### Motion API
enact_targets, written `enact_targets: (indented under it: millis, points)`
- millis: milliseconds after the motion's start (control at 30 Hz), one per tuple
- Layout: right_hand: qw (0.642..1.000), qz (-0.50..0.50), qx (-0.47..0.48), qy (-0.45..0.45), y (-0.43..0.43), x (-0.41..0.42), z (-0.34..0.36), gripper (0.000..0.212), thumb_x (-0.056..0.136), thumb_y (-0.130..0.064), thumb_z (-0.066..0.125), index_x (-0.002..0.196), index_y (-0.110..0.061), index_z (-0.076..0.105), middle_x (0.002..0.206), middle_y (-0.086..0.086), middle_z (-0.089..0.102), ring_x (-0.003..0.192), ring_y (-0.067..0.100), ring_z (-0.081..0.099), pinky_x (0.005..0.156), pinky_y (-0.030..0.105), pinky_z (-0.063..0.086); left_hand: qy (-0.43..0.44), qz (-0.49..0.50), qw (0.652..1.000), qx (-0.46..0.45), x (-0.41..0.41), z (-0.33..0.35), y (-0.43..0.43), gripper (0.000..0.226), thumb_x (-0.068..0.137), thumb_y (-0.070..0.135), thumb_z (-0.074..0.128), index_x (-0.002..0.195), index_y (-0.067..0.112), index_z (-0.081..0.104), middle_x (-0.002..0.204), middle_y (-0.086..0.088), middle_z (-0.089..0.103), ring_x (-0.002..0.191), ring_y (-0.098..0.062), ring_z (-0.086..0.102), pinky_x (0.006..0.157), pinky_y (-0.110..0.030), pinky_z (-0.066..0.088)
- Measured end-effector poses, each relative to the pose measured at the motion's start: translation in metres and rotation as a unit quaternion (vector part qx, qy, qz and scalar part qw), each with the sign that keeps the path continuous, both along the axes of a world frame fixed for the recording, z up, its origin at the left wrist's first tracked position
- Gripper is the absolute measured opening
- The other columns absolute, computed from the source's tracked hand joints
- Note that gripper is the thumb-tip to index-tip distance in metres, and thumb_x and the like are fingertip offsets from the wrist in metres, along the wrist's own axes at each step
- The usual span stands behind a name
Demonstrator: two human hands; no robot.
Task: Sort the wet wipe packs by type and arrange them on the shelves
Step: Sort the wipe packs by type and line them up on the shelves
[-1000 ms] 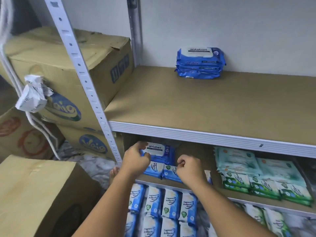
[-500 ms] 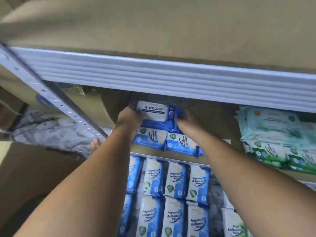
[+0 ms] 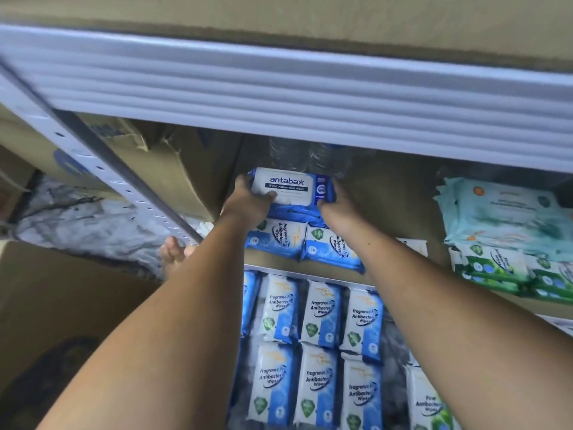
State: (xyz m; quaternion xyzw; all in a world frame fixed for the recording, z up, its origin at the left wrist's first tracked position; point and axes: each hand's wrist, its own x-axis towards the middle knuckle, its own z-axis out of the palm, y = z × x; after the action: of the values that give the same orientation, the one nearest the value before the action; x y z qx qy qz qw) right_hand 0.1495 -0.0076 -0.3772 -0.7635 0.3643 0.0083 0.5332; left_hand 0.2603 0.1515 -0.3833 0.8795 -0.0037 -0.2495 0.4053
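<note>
Both hands grip the Antabax stack [image 3: 291, 193] on the middle shelf [image 3: 400, 193]: left hand [image 3: 248, 198] at its left end, right hand [image 3: 336, 201] at its right (long axis running crosswise), behind two blue packs [image 3: 305, 243].

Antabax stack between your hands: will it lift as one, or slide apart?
Probably soft and saggy: the Antabax stack is glossy film pouches, not boxes. Packs may slip apart, so the left hand and right hand squeezing both ends seems wise.
</note>
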Motion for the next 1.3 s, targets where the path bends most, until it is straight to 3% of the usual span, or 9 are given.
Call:
enact_targets:
  millis: [133,300,400,567,633,800,1033,1233,1300]
  points:
    - [0.999,-0.017,0.007,-0.038,0.003,-0.011,0.013,0.048,0.103,-0.005,0.044,0.143,-0.031,0.045,0.101,-0.016,0.056,0.077,-0.008,0.049,0.06,0.014,0.041,-0.036,0.005,0.998,-0.051,-0.007,0.007,0.004,0.051,0.083,0.042,0.075,0.124,0.044,0.043,0.109,0.016,0.067,0.085,-0.013,0.069,0.072,-0.034,0.061]
    - [0.996,-0.046,0.018,-0.077,0.01,-0.021,0.041,0.048,0.103,-0.017,0.047,0.141,-0.047,0.046,0.111,-0.018,0.062,0.089,0.003,0.061,0.068,0.02,0.046,-0.017,0.047,0.99,-0.13,-0.02,0.031,0.009,0.057,0.066,0.054,0.077,0.114,0.063,0.05,0.118,0.017,0.066,0.094,-0.019,0.072,0.079,-0.045,0.062]
    - [0.992,-0.074,0.028,-0.102,0.021,-0.038,0.066,0.042,0.099,-0.02,0.055,0.121,-0.055,0.05,0.106,-0.017,0.065,0.083,0.003,0.064,0.065,0.016,0.052,-0.015,0.068,0.98,-0.186,-0.044,0.047,0.012,0.055,0.067,0.047,0.08,0.114,0.058,0.054,0.115,0.02,0.069,0.096,-0.016,0.073,0.082,-0.049,0.061]
    - [0.993,-0.09,0.017,-0.076,0.047,-0.094,0.089,0.055,0.091,-0.026,0.067,0.142,-0.038,0.05,0.122,-0.005,0.065,0.097,0.014,0.066,0.088,0.03,0.053,-0.024,0.082,0.978,-0.191,-0.117,0.069,0.031,0.054,0.082,0.025,0.081,0.13,0.029,0.058,0.114,0.004,0.07,0.104,-0.017,0.068,0.097,-0.04,0.054]
    - [0.996,-0.075,-0.002,-0.052,0.056,-0.122,0.103,0.058,0.087,-0.032,0.068,0.141,-0.041,0.049,0.126,-0.006,0.061,0.102,0.015,0.065,0.09,0.03,0.051,-0.043,0.071,0.982,-0.169,-0.145,0.081,0.043,0.054,0.078,0.03,0.082,0.128,0.027,0.061,0.107,0.013,0.068,0.102,-0.014,0.066,0.098,-0.035,0.052]
    - [0.995,-0.071,-0.039,-0.059,0.078,-0.188,0.156,0.066,0.087,-0.033,0.068,0.148,-0.034,0.044,0.142,-0.01,0.049,0.122,0.016,0.057,0.106,0.034,0.046,-0.052,0.062,0.987,-0.14,-0.208,0.133,0.066,0.052,0.074,0.044,0.077,0.122,0.037,0.059,0.109,0.012,0.071,0.098,-0.01,0.068,0.096,-0.037,0.053]
    - [0.987,-0.093,-0.076,-0.11,0.087,-0.271,0.255,0.056,0.087,-0.032,0.07,0.14,-0.032,0.054,0.117,-0.009,0.062,0.103,0.013,0.062,0.094,0.028,0.048,-0.143,0.01,0.977,-0.16,-0.288,0.244,0.081,0.05,0.086,0.043,0.074,0.131,0.036,0.056,0.117,0.017,0.066,0.105,-0.002,0.062,0.088,-0.025,0.047]
    - [0.975,-0.065,-0.131,-0.166,0.082,-0.314,0.332,0.064,0.072,-0.057,0.07,0.13,-0.03,0.062,0.113,-0.012,0.066,0.107,0.01,0.064,0.096,0.031,0.049,-0.209,-0.018,0.963,-0.172,-0.322,0.325,0.088,0.047,0.083,0.058,0.071,0.125,0.04,0.058,0.115,0.019,0.067,0.104,-0.008,0.066,0.089,-0.012,0.048]
    - [0.967,-0.06,-0.156,-0.194,0.077,-0.32,0.358,0.051,0.082,-0.045,0.074,0.129,-0.031,0.062,0.113,-0.012,0.062,0.112,0.011,0.061,0.097,0.028,0.046,-0.224,-0.018,0.956,-0.191,-0.325,0.348,0.086,0.056,0.08,0.063,0.071,0.129,0.041,0.058,0.119,0.019,0.067,0.106,-0.007,0.066,0.094,-0.03,0.055]
